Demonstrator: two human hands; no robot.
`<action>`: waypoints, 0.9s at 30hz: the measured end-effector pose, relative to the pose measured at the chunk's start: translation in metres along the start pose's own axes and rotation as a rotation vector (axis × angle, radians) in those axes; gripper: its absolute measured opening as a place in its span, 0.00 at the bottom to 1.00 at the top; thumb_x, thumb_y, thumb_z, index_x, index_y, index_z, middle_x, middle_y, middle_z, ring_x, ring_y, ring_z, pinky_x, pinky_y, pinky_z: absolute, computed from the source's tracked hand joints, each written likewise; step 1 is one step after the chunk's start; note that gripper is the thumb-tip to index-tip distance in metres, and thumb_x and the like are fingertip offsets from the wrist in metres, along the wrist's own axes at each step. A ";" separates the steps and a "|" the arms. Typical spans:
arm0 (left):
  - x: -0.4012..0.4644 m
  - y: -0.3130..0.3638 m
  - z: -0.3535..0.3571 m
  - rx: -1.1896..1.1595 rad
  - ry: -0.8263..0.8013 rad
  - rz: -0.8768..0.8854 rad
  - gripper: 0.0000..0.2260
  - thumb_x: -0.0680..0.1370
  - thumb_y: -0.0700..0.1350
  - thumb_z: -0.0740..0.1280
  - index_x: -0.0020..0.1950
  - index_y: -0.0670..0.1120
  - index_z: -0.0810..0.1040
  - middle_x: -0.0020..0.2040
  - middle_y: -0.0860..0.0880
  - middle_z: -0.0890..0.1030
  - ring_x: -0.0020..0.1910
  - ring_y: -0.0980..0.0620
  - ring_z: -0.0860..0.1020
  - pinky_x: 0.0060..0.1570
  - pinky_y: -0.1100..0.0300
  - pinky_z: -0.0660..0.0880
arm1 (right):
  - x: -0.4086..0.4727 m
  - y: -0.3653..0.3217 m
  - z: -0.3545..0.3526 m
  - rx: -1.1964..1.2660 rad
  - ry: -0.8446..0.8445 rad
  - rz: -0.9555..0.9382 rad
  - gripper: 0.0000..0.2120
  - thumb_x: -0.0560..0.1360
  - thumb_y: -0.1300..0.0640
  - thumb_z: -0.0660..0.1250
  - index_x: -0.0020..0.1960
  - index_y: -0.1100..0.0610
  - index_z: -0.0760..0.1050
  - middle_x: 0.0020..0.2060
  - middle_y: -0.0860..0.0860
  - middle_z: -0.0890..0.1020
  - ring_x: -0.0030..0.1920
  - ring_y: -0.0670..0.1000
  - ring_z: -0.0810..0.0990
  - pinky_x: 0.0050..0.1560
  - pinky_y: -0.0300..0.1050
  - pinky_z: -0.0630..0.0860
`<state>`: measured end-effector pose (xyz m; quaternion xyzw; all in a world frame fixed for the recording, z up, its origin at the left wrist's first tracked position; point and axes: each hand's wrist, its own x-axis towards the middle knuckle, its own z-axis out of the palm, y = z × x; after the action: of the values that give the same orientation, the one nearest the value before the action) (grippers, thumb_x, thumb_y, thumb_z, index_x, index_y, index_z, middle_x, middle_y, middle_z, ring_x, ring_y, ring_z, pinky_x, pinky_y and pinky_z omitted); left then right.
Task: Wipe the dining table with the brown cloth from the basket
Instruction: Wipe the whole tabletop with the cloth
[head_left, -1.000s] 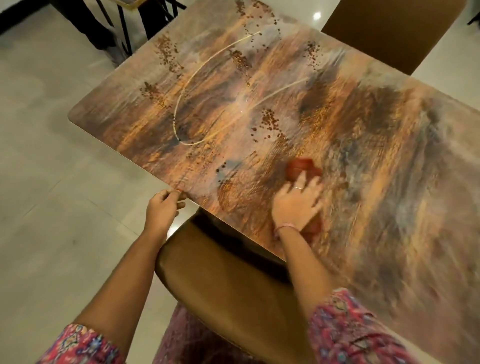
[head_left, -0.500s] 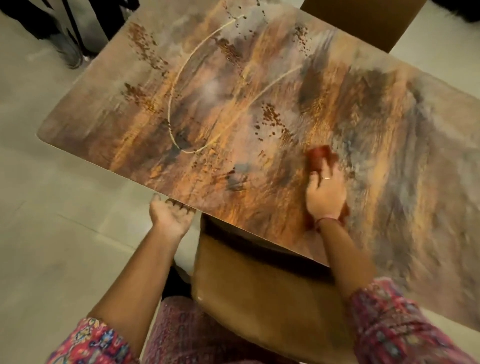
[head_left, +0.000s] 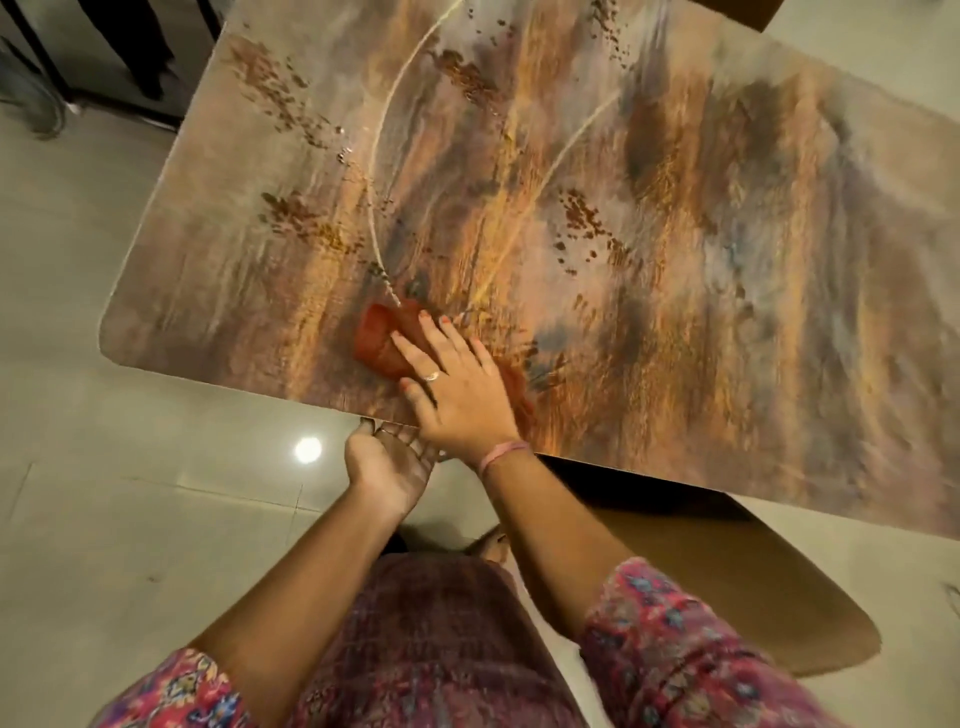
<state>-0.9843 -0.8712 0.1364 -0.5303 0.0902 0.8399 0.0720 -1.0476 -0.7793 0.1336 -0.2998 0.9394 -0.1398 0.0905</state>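
The dining table (head_left: 675, 218) has a streaked brown, orange and grey top and fills the upper part of the head view. A reddish-brown cloth (head_left: 382, 338) lies bunched on it close to the near edge. My right hand (head_left: 457, 384) presses flat on the cloth with fingers spread, covering its right part. My left hand (head_left: 387, 462) is cupped palm up just below the table's near edge, under the right wrist, with nothing visible in it. No basket is in view.
A brown padded chair (head_left: 727, 582) is tucked under the near edge to my right. Another chair back (head_left: 748, 13) shows at the far side. Dark furniture legs (head_left: 130, 57) stand at the top left on the pale tiled floor (head_left: 104, 519).
My right hand has slid the cloth leftward along the near edge. My left hand has shifted under the edge beside the right wrist. The view has moved left, away from the near chair.
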 end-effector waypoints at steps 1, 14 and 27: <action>0.000 0.002 0.000 0.006 0.005 -0.003 0.23 0.82 0.55 0.46 0.55 0.44 0.76 0.51 0.44 0.81 0.50 0.47 0.79 0.49 0.52 0.74 | -0.004 0.023 -0.007 -0.003 0.014 0.040 0.24 0.79 0.45 0.54 0.75 0.45 0.62 0.76 0.52 0.63 0.76 0.55 0.59 0.73 0.56 0.59; 0.007 0.005 0.005 -0.011 0.029 -0.050 0.20 0.81 0.49 0.47 0.54 0.44 0.77 0.42 0.45 0.82 0.42 0.48 0.80 0.43 0.55 0.76 | 0.031 -0.015 0.003 -0.004 0.187 0.564 0.26 0.80 0.45 0.51 0.77 0.50 0.59 0.77 0.57 0.57 0.77 0.58 0.54 0.75 0.58 0.50; 0.014 0.013 -0.005 0.006 0.048 -0.057 0.19 0.81 0.51 0.47 0.58 0.45 0.74 0.51 0.43 0.81 0.49 0.46 0.80 0.43 0.51 0.75 | 0.083 0.136 -0.062 0.109 0.346 0.960 0.24 0.82 0.47 0.52 0.77 0.49 0.60 0.77 0.54 0.59 0.77 0.56 0.56 0.75 0.57 0.53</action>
<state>-0.9884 -0.8850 0.1230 -0.5524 0.0792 0.8243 0.0953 -1.2029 -0.7089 0.1422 0.1982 0.9637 -0.1789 0.0034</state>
